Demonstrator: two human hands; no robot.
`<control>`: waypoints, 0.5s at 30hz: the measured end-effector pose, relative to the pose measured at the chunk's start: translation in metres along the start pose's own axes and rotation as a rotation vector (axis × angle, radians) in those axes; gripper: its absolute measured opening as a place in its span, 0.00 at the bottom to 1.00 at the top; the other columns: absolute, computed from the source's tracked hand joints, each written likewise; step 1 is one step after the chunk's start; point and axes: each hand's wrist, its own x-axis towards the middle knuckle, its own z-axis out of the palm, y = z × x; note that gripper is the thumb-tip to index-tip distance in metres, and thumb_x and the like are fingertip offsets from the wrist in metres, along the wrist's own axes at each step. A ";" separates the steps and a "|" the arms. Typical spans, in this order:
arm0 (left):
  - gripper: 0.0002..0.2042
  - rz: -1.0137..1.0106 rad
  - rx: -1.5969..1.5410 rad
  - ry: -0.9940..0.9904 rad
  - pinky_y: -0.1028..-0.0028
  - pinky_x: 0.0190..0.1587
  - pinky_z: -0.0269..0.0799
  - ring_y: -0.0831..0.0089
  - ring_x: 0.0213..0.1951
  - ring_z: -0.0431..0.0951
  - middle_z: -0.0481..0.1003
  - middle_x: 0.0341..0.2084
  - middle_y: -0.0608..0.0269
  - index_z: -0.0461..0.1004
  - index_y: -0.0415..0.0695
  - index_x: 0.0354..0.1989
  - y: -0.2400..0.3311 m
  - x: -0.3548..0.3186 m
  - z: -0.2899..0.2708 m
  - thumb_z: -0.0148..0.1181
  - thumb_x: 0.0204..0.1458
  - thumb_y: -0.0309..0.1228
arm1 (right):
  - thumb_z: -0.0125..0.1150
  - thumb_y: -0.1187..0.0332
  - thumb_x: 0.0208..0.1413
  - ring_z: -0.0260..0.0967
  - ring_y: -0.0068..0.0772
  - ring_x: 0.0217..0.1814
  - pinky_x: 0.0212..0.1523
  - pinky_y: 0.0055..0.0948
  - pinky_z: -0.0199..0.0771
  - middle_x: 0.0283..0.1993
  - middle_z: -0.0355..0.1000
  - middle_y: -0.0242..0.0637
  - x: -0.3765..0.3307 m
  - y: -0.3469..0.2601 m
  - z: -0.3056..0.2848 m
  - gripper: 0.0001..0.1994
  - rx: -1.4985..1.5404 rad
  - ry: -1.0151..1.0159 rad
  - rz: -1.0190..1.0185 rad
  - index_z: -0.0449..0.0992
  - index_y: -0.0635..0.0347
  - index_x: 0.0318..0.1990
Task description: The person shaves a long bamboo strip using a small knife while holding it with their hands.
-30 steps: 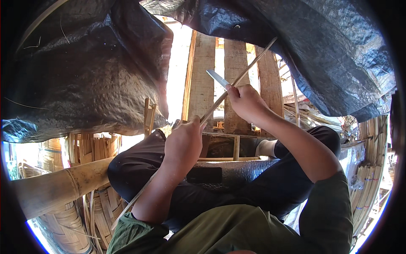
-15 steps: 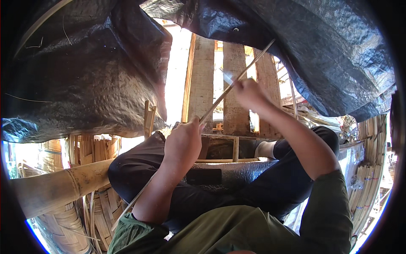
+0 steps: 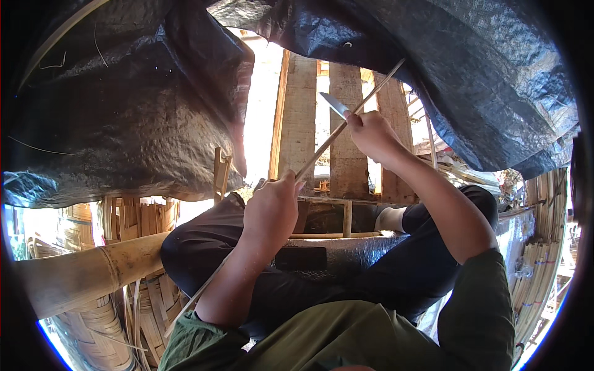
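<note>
Strip: a thin, light-brown strip (image 3: 322, 150) is slanting up and away to my right, one stretch showing between my two hands, its far tip reaching past the right one toward the dark sheeting.
Left hand: my left hand (image 3: 270, 209) is clamping around the strip's near part, above my left knee (image 3: 201, 232).
Right hand: my right hand (image 3: 374, 136) is wrapping firmly around a knife, knuckles up, beside the strip.
Knife: the knife (image 3: 335, 105) is pointing up and left, its blade base crossing at the strip; whether its edge is biting in, I cannot tell.
Planks: three upright planks (image 3: 348, 164) are standing beyond, bright gaps between; the strip is crossing in front of the middle and right ones.
Silvery sheet: below the planks' lower ends, a silvery sheet (image 3: 356, 247) is shining; a black flat rectangle (image 3: 301, 258) is lying by its left edge.
Bamboo pole: a thick bamboo pole (image 3: 93, 269) is running in from the left, ending against my knee.
Sheeting: dark sheeting (image 3: 507, 80) is hanging overhead.
Bundles: tied bundles of strips (image 3: 535, 290) are standing far right.
</note>
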 end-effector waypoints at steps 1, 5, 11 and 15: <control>0.11 0.001 -0.021 -0.003 0.51 0.33 0.72 0.42 0.30 0.78 0.76 0.22 0.41 0.69 0.38 0.38 -0.001 0.001 0.000 0.49 0.63 0.36 | 0.44 0.55 0.68 0.63 0.29 0.13 0.15 0.37 0.64 0.19 0.70 0.38 -0.003 -0.001 0.006 0.25 0.009 0.016 -0.002 0.72 0.65 0.24; 0.11 0.024 0.084 -0.016 0.55 0.30 0.75 0.49 0.28 0.80 0.76 0.21 0.47 0.70 0.38 0.40 -0.004 -0.002 0.003 0.49 0.63 0.35 | 0.44 0.56 0.68 0.64 0.29 0.13 0.13 0.36 0.62 0.16 0.68 0.37 -0.017 -0.005 0.017 0.25 0.010 -0.055 -0.043 0.71 0.65 0.23; 0.12 -0.005 0.016 -0.014 0.52 0.33 0.73 0.43 0.30 0.78 0.76 0.22 0.42 0.68 0.39 0.38 -0.002 0.000 0.004 0.49 0.63 0.36 | 0.45 0.56 0.68 0.67 0.32 0.14 0.16 0.37 0.65 0.19 0.71 0.40 -0.009 -0.006 0.014 0.24 -0.032 0.020 -0.021 0.72 0.68 0.26; 0.11 0.025 0.075 0.006 0.55 0.30 0.74 0.48 0.28 0.79 0.76 0.20 0.46 0.69 0.38 0.40 -0.003 -0.001 0.005 0.49 0.63 0.36 | 0.44 0.52 0.67 0.68 0.30 0.15 0.14 0.33 0.67 0.17 0.67 0.34 0.002 -0.002 -0.008 0.25 0.028 -0.098 0.060 0.74 0.68 0.32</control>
